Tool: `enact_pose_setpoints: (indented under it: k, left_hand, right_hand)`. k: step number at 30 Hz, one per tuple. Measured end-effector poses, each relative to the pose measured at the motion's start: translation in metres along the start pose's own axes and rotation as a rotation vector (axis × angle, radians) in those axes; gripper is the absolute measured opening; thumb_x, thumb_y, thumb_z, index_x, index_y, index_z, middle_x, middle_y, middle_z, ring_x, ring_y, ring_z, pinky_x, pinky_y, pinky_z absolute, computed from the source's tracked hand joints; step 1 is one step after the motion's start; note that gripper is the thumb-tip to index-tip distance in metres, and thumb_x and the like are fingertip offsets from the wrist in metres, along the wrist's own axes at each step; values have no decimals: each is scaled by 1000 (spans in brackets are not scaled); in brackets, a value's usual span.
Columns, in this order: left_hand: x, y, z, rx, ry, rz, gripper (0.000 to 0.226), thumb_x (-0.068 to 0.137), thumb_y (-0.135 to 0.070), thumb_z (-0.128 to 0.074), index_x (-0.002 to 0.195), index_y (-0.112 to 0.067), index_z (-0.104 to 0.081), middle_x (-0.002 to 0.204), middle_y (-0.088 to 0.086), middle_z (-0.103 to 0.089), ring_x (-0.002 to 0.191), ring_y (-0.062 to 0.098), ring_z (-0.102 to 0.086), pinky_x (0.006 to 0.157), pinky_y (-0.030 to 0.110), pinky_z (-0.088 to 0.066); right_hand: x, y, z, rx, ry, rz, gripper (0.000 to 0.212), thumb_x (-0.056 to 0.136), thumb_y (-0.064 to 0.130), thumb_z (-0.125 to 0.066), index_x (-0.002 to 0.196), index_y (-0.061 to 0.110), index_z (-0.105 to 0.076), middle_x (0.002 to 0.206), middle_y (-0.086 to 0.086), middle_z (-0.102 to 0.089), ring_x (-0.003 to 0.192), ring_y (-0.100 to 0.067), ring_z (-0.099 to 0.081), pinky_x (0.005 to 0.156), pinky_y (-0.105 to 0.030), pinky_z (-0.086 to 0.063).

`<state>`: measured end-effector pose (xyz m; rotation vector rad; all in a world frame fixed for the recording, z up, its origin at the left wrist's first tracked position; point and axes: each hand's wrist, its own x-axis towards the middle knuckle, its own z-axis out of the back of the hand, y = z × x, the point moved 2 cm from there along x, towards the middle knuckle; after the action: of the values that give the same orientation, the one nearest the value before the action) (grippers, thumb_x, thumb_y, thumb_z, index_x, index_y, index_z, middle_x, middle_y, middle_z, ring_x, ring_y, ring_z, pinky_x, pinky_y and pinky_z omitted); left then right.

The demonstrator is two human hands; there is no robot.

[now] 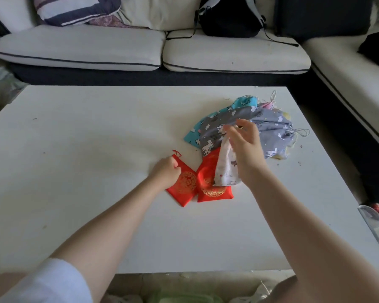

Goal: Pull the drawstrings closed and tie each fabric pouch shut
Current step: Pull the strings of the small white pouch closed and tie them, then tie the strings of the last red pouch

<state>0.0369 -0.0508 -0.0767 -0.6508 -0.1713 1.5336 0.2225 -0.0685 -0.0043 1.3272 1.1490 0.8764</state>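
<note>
Two red pouches with gold round emblems lie side by side on the white table (96, 149). My left hand (165, 172) is closed on the top of the left red pouch (184, 189), whose red drawstring loops out above my fist. The right red pouch (210, 186) is partly covered by a white printed pouch (224, 169). My right hand (245, 147) lifts that white pouch by its top edge. Behind lies a heap of pouches: grey ones with white animals (271, 132) and a turquoise one (243, 103), with loose drawstrings at the right.
A pale sofa (85, 49) runs along the far side of the table, with a black backpack (230, 18) and cushions on it. More sofa stands at the right. A clear plastic cup (370, 215) sits off the table's right edge. Small crumbs dot the tabletop.
</note>
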Motion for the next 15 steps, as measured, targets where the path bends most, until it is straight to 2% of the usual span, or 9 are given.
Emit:
enact_pose_setpoints:
  k: [1, 2, 3, 4, 6, 8, 10, 12, 15]
  left_hand:
    - [5, 11, -1, 10, -17, 56, 26, 88, -16, -44, 63, -11, -51, 71, 13, -57, 80, 35, -57, 65, 33, -41]
    - [11, 22, -2, 15, -48, 115, 21, 89, -20, -46, 81, -7, -60, 88, 15, -61, 92, 36, -58, 75, 34, -45]
    - [15, 32, -4, 19, -76, 182, 26, 90, -24, -47, 102, -6, -60, 107, 19, -59, 105, 37, -55, 85, 38, -45]
    - [17, 41, -4, 20, -78, 246, 36, 91, -28, -48, 119, -7, -53, 120, 20, -53, 115, 37, -50, 93, 40, -42]
    - [21, 53, -8, 19, -63, 318, 52, 89, -35, -53, 133, -10, -40, 131, 18, -46, 123, 37, -43, 99, 42, -38]
    - [24, 58, -12, 72, -54, 348, 59, 86, -42, -58, 132, -10, -40, 130, 17, -45, 123, 35, -42, 97, 41, -39]
    - [27, 61, -17, 112, -48, 360, 54, 83, -45, -60, 122, -10, -50, 124, 14, -51, 119, 33, -45, 91, 38, -42]
    - [29, 63, -21, 64, -43, 359, 39, 83, -39, -60, 109, -10, -61, 116, 13, -60, 113, 33, -50, 87, 35, -43]
    - [24, 58, -21, -83, -40, 269, 25, 89, -24, -54, 100, -3, -62, 107, 17, -65, 104, 33, -57, 83, 32, -42]
  right_hand:
    - [3, -5, -3, -27, 39, -34, 38, 92, 17, -56, 127, 18, -42, 114, 1, -58, 106, -13, -56, 92, -26, -44]
    - [7, -11, -8, -48, 65, -51, 41, 92, 16, -55, 130, 19, -40, 116, 1, -55, 110, -15, -54, 96, -29, -42]
    - [7, -14, -10, -80, 74, -52, 36, 92, 14, -54, 126, 18, -43, 113, 1, -56, 110, -17, -54, 97, -32, -43]
    - [6, -18, -13, -135, 79, -52, 28, 92, 11, -53, 118, 18, -49, 108, 1, -59, 108, -20, -57, 98, -35, -46]
    - [4, -26, -17, -264, 109, -81, 15, 92, 10, -50, 103, 16, -58, 101, -9, -64, 104, -31, -60, 96, -46, -48]
    - [1, -32, -21, -370, 169, -113, 14, 92, 9, -49, 95, 15, -62, 99, -14, -65, 99, -33, -61, 93, -49, -49]
    - [0, -36, -23, -420, 213, -132, 16, 92, 7, -48, 90, 15, -62, 93, -9, -64, 94, -27, -61, 92, -43, -51]
    - [0, -38, -25, -441, 229, -148, 21, 91, 3, -46, 85, 16, -62, 90, -7, -63, 91, -22, -59, 90, -40, -52]
    - [2, -44, -28, -491, 220, -177, 28, 89, 3, -46, 78, 23, -63, 86, -4, -64, 87, -23, -60, 87, -42, -52]
